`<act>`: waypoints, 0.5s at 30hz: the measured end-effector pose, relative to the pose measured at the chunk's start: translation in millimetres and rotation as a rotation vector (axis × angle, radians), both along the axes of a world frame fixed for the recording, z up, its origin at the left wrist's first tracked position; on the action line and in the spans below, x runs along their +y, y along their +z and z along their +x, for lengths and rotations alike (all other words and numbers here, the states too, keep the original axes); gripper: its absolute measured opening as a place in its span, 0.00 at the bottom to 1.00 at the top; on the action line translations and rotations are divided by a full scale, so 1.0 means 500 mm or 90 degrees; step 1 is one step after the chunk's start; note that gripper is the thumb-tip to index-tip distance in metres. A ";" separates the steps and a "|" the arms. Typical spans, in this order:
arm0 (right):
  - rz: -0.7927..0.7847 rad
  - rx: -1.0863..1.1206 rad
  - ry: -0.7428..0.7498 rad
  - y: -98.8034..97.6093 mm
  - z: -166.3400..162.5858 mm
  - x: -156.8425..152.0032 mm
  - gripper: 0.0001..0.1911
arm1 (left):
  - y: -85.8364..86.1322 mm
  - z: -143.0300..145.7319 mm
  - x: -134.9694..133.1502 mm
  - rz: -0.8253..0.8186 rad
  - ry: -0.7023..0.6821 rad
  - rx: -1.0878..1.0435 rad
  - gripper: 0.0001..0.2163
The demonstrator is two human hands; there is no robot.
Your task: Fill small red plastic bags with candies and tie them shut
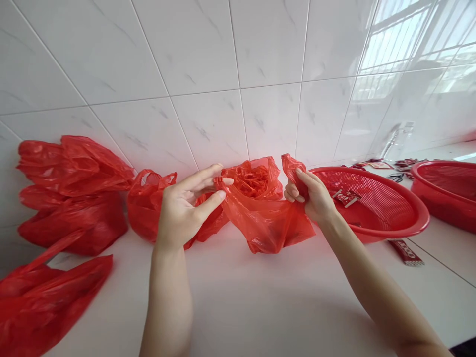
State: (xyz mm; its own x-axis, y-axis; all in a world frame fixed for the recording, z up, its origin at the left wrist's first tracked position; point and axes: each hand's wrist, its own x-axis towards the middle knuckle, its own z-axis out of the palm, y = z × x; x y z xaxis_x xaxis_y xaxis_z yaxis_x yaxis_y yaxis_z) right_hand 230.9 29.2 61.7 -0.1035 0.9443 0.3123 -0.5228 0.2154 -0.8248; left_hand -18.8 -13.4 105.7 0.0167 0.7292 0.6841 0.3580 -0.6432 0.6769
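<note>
A thin red plastic bag (269, 225) hangs between my two hands over the white tabletop, sagging in the middle. My left hand (186, 208) pinches one top corner between thumb and fingers. Bunched in the closed fingers of my right hand (308, 191) is the other top end, a gathered strip that sticks up above the thumb. Darker shapes show faintly through the bag's lower part, too blurred to name. Right behind it stands an open red bag (256, 181) filled with tangled red strips.
Tied or crumpled red bags (74, 198) are heaped at the left, another bag (48, 302) at front left. To the right stands a red mesh basket (372, 198) with small red packets, then a second basket (446, 188). Scissors (396, 177) and a dark red packet (406, 252) lie nearby.
</note>
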 end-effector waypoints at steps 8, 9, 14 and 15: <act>-0.007 -0.016 0.029 -0.008 -0.001 0.009 0.22 | 0.000 -0.027 0.020 0.077 0.059 0.091 0.04; -0.005 -0.017 0.032 -0.008 -0.003 0.008 0.22 | 0.001 -0.024 0.021 0.082 0.030 0.076 0.03; 0.037 -0.048 0.050 -0.014 -0.024 -0.008 0.17 | -0.007 0.025 0.020 -0.053 -0.175 -0.046 0.03; 0.050 -0.066 0.048 -0.016 -0.028 -0.012 0.16 | -0.011 0.038 0.021 -0.086 -0.202 -0.063 0.04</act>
State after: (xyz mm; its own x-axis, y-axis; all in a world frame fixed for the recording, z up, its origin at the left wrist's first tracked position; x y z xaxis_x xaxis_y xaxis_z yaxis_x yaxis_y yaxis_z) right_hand 216.7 23.4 53.7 -0.2084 0.9055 0.3696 -0.4529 0.2455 -0.8571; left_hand 0.4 -3.0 100.0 0.1944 0.7825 0.5916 0.0830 -0.6141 0.7849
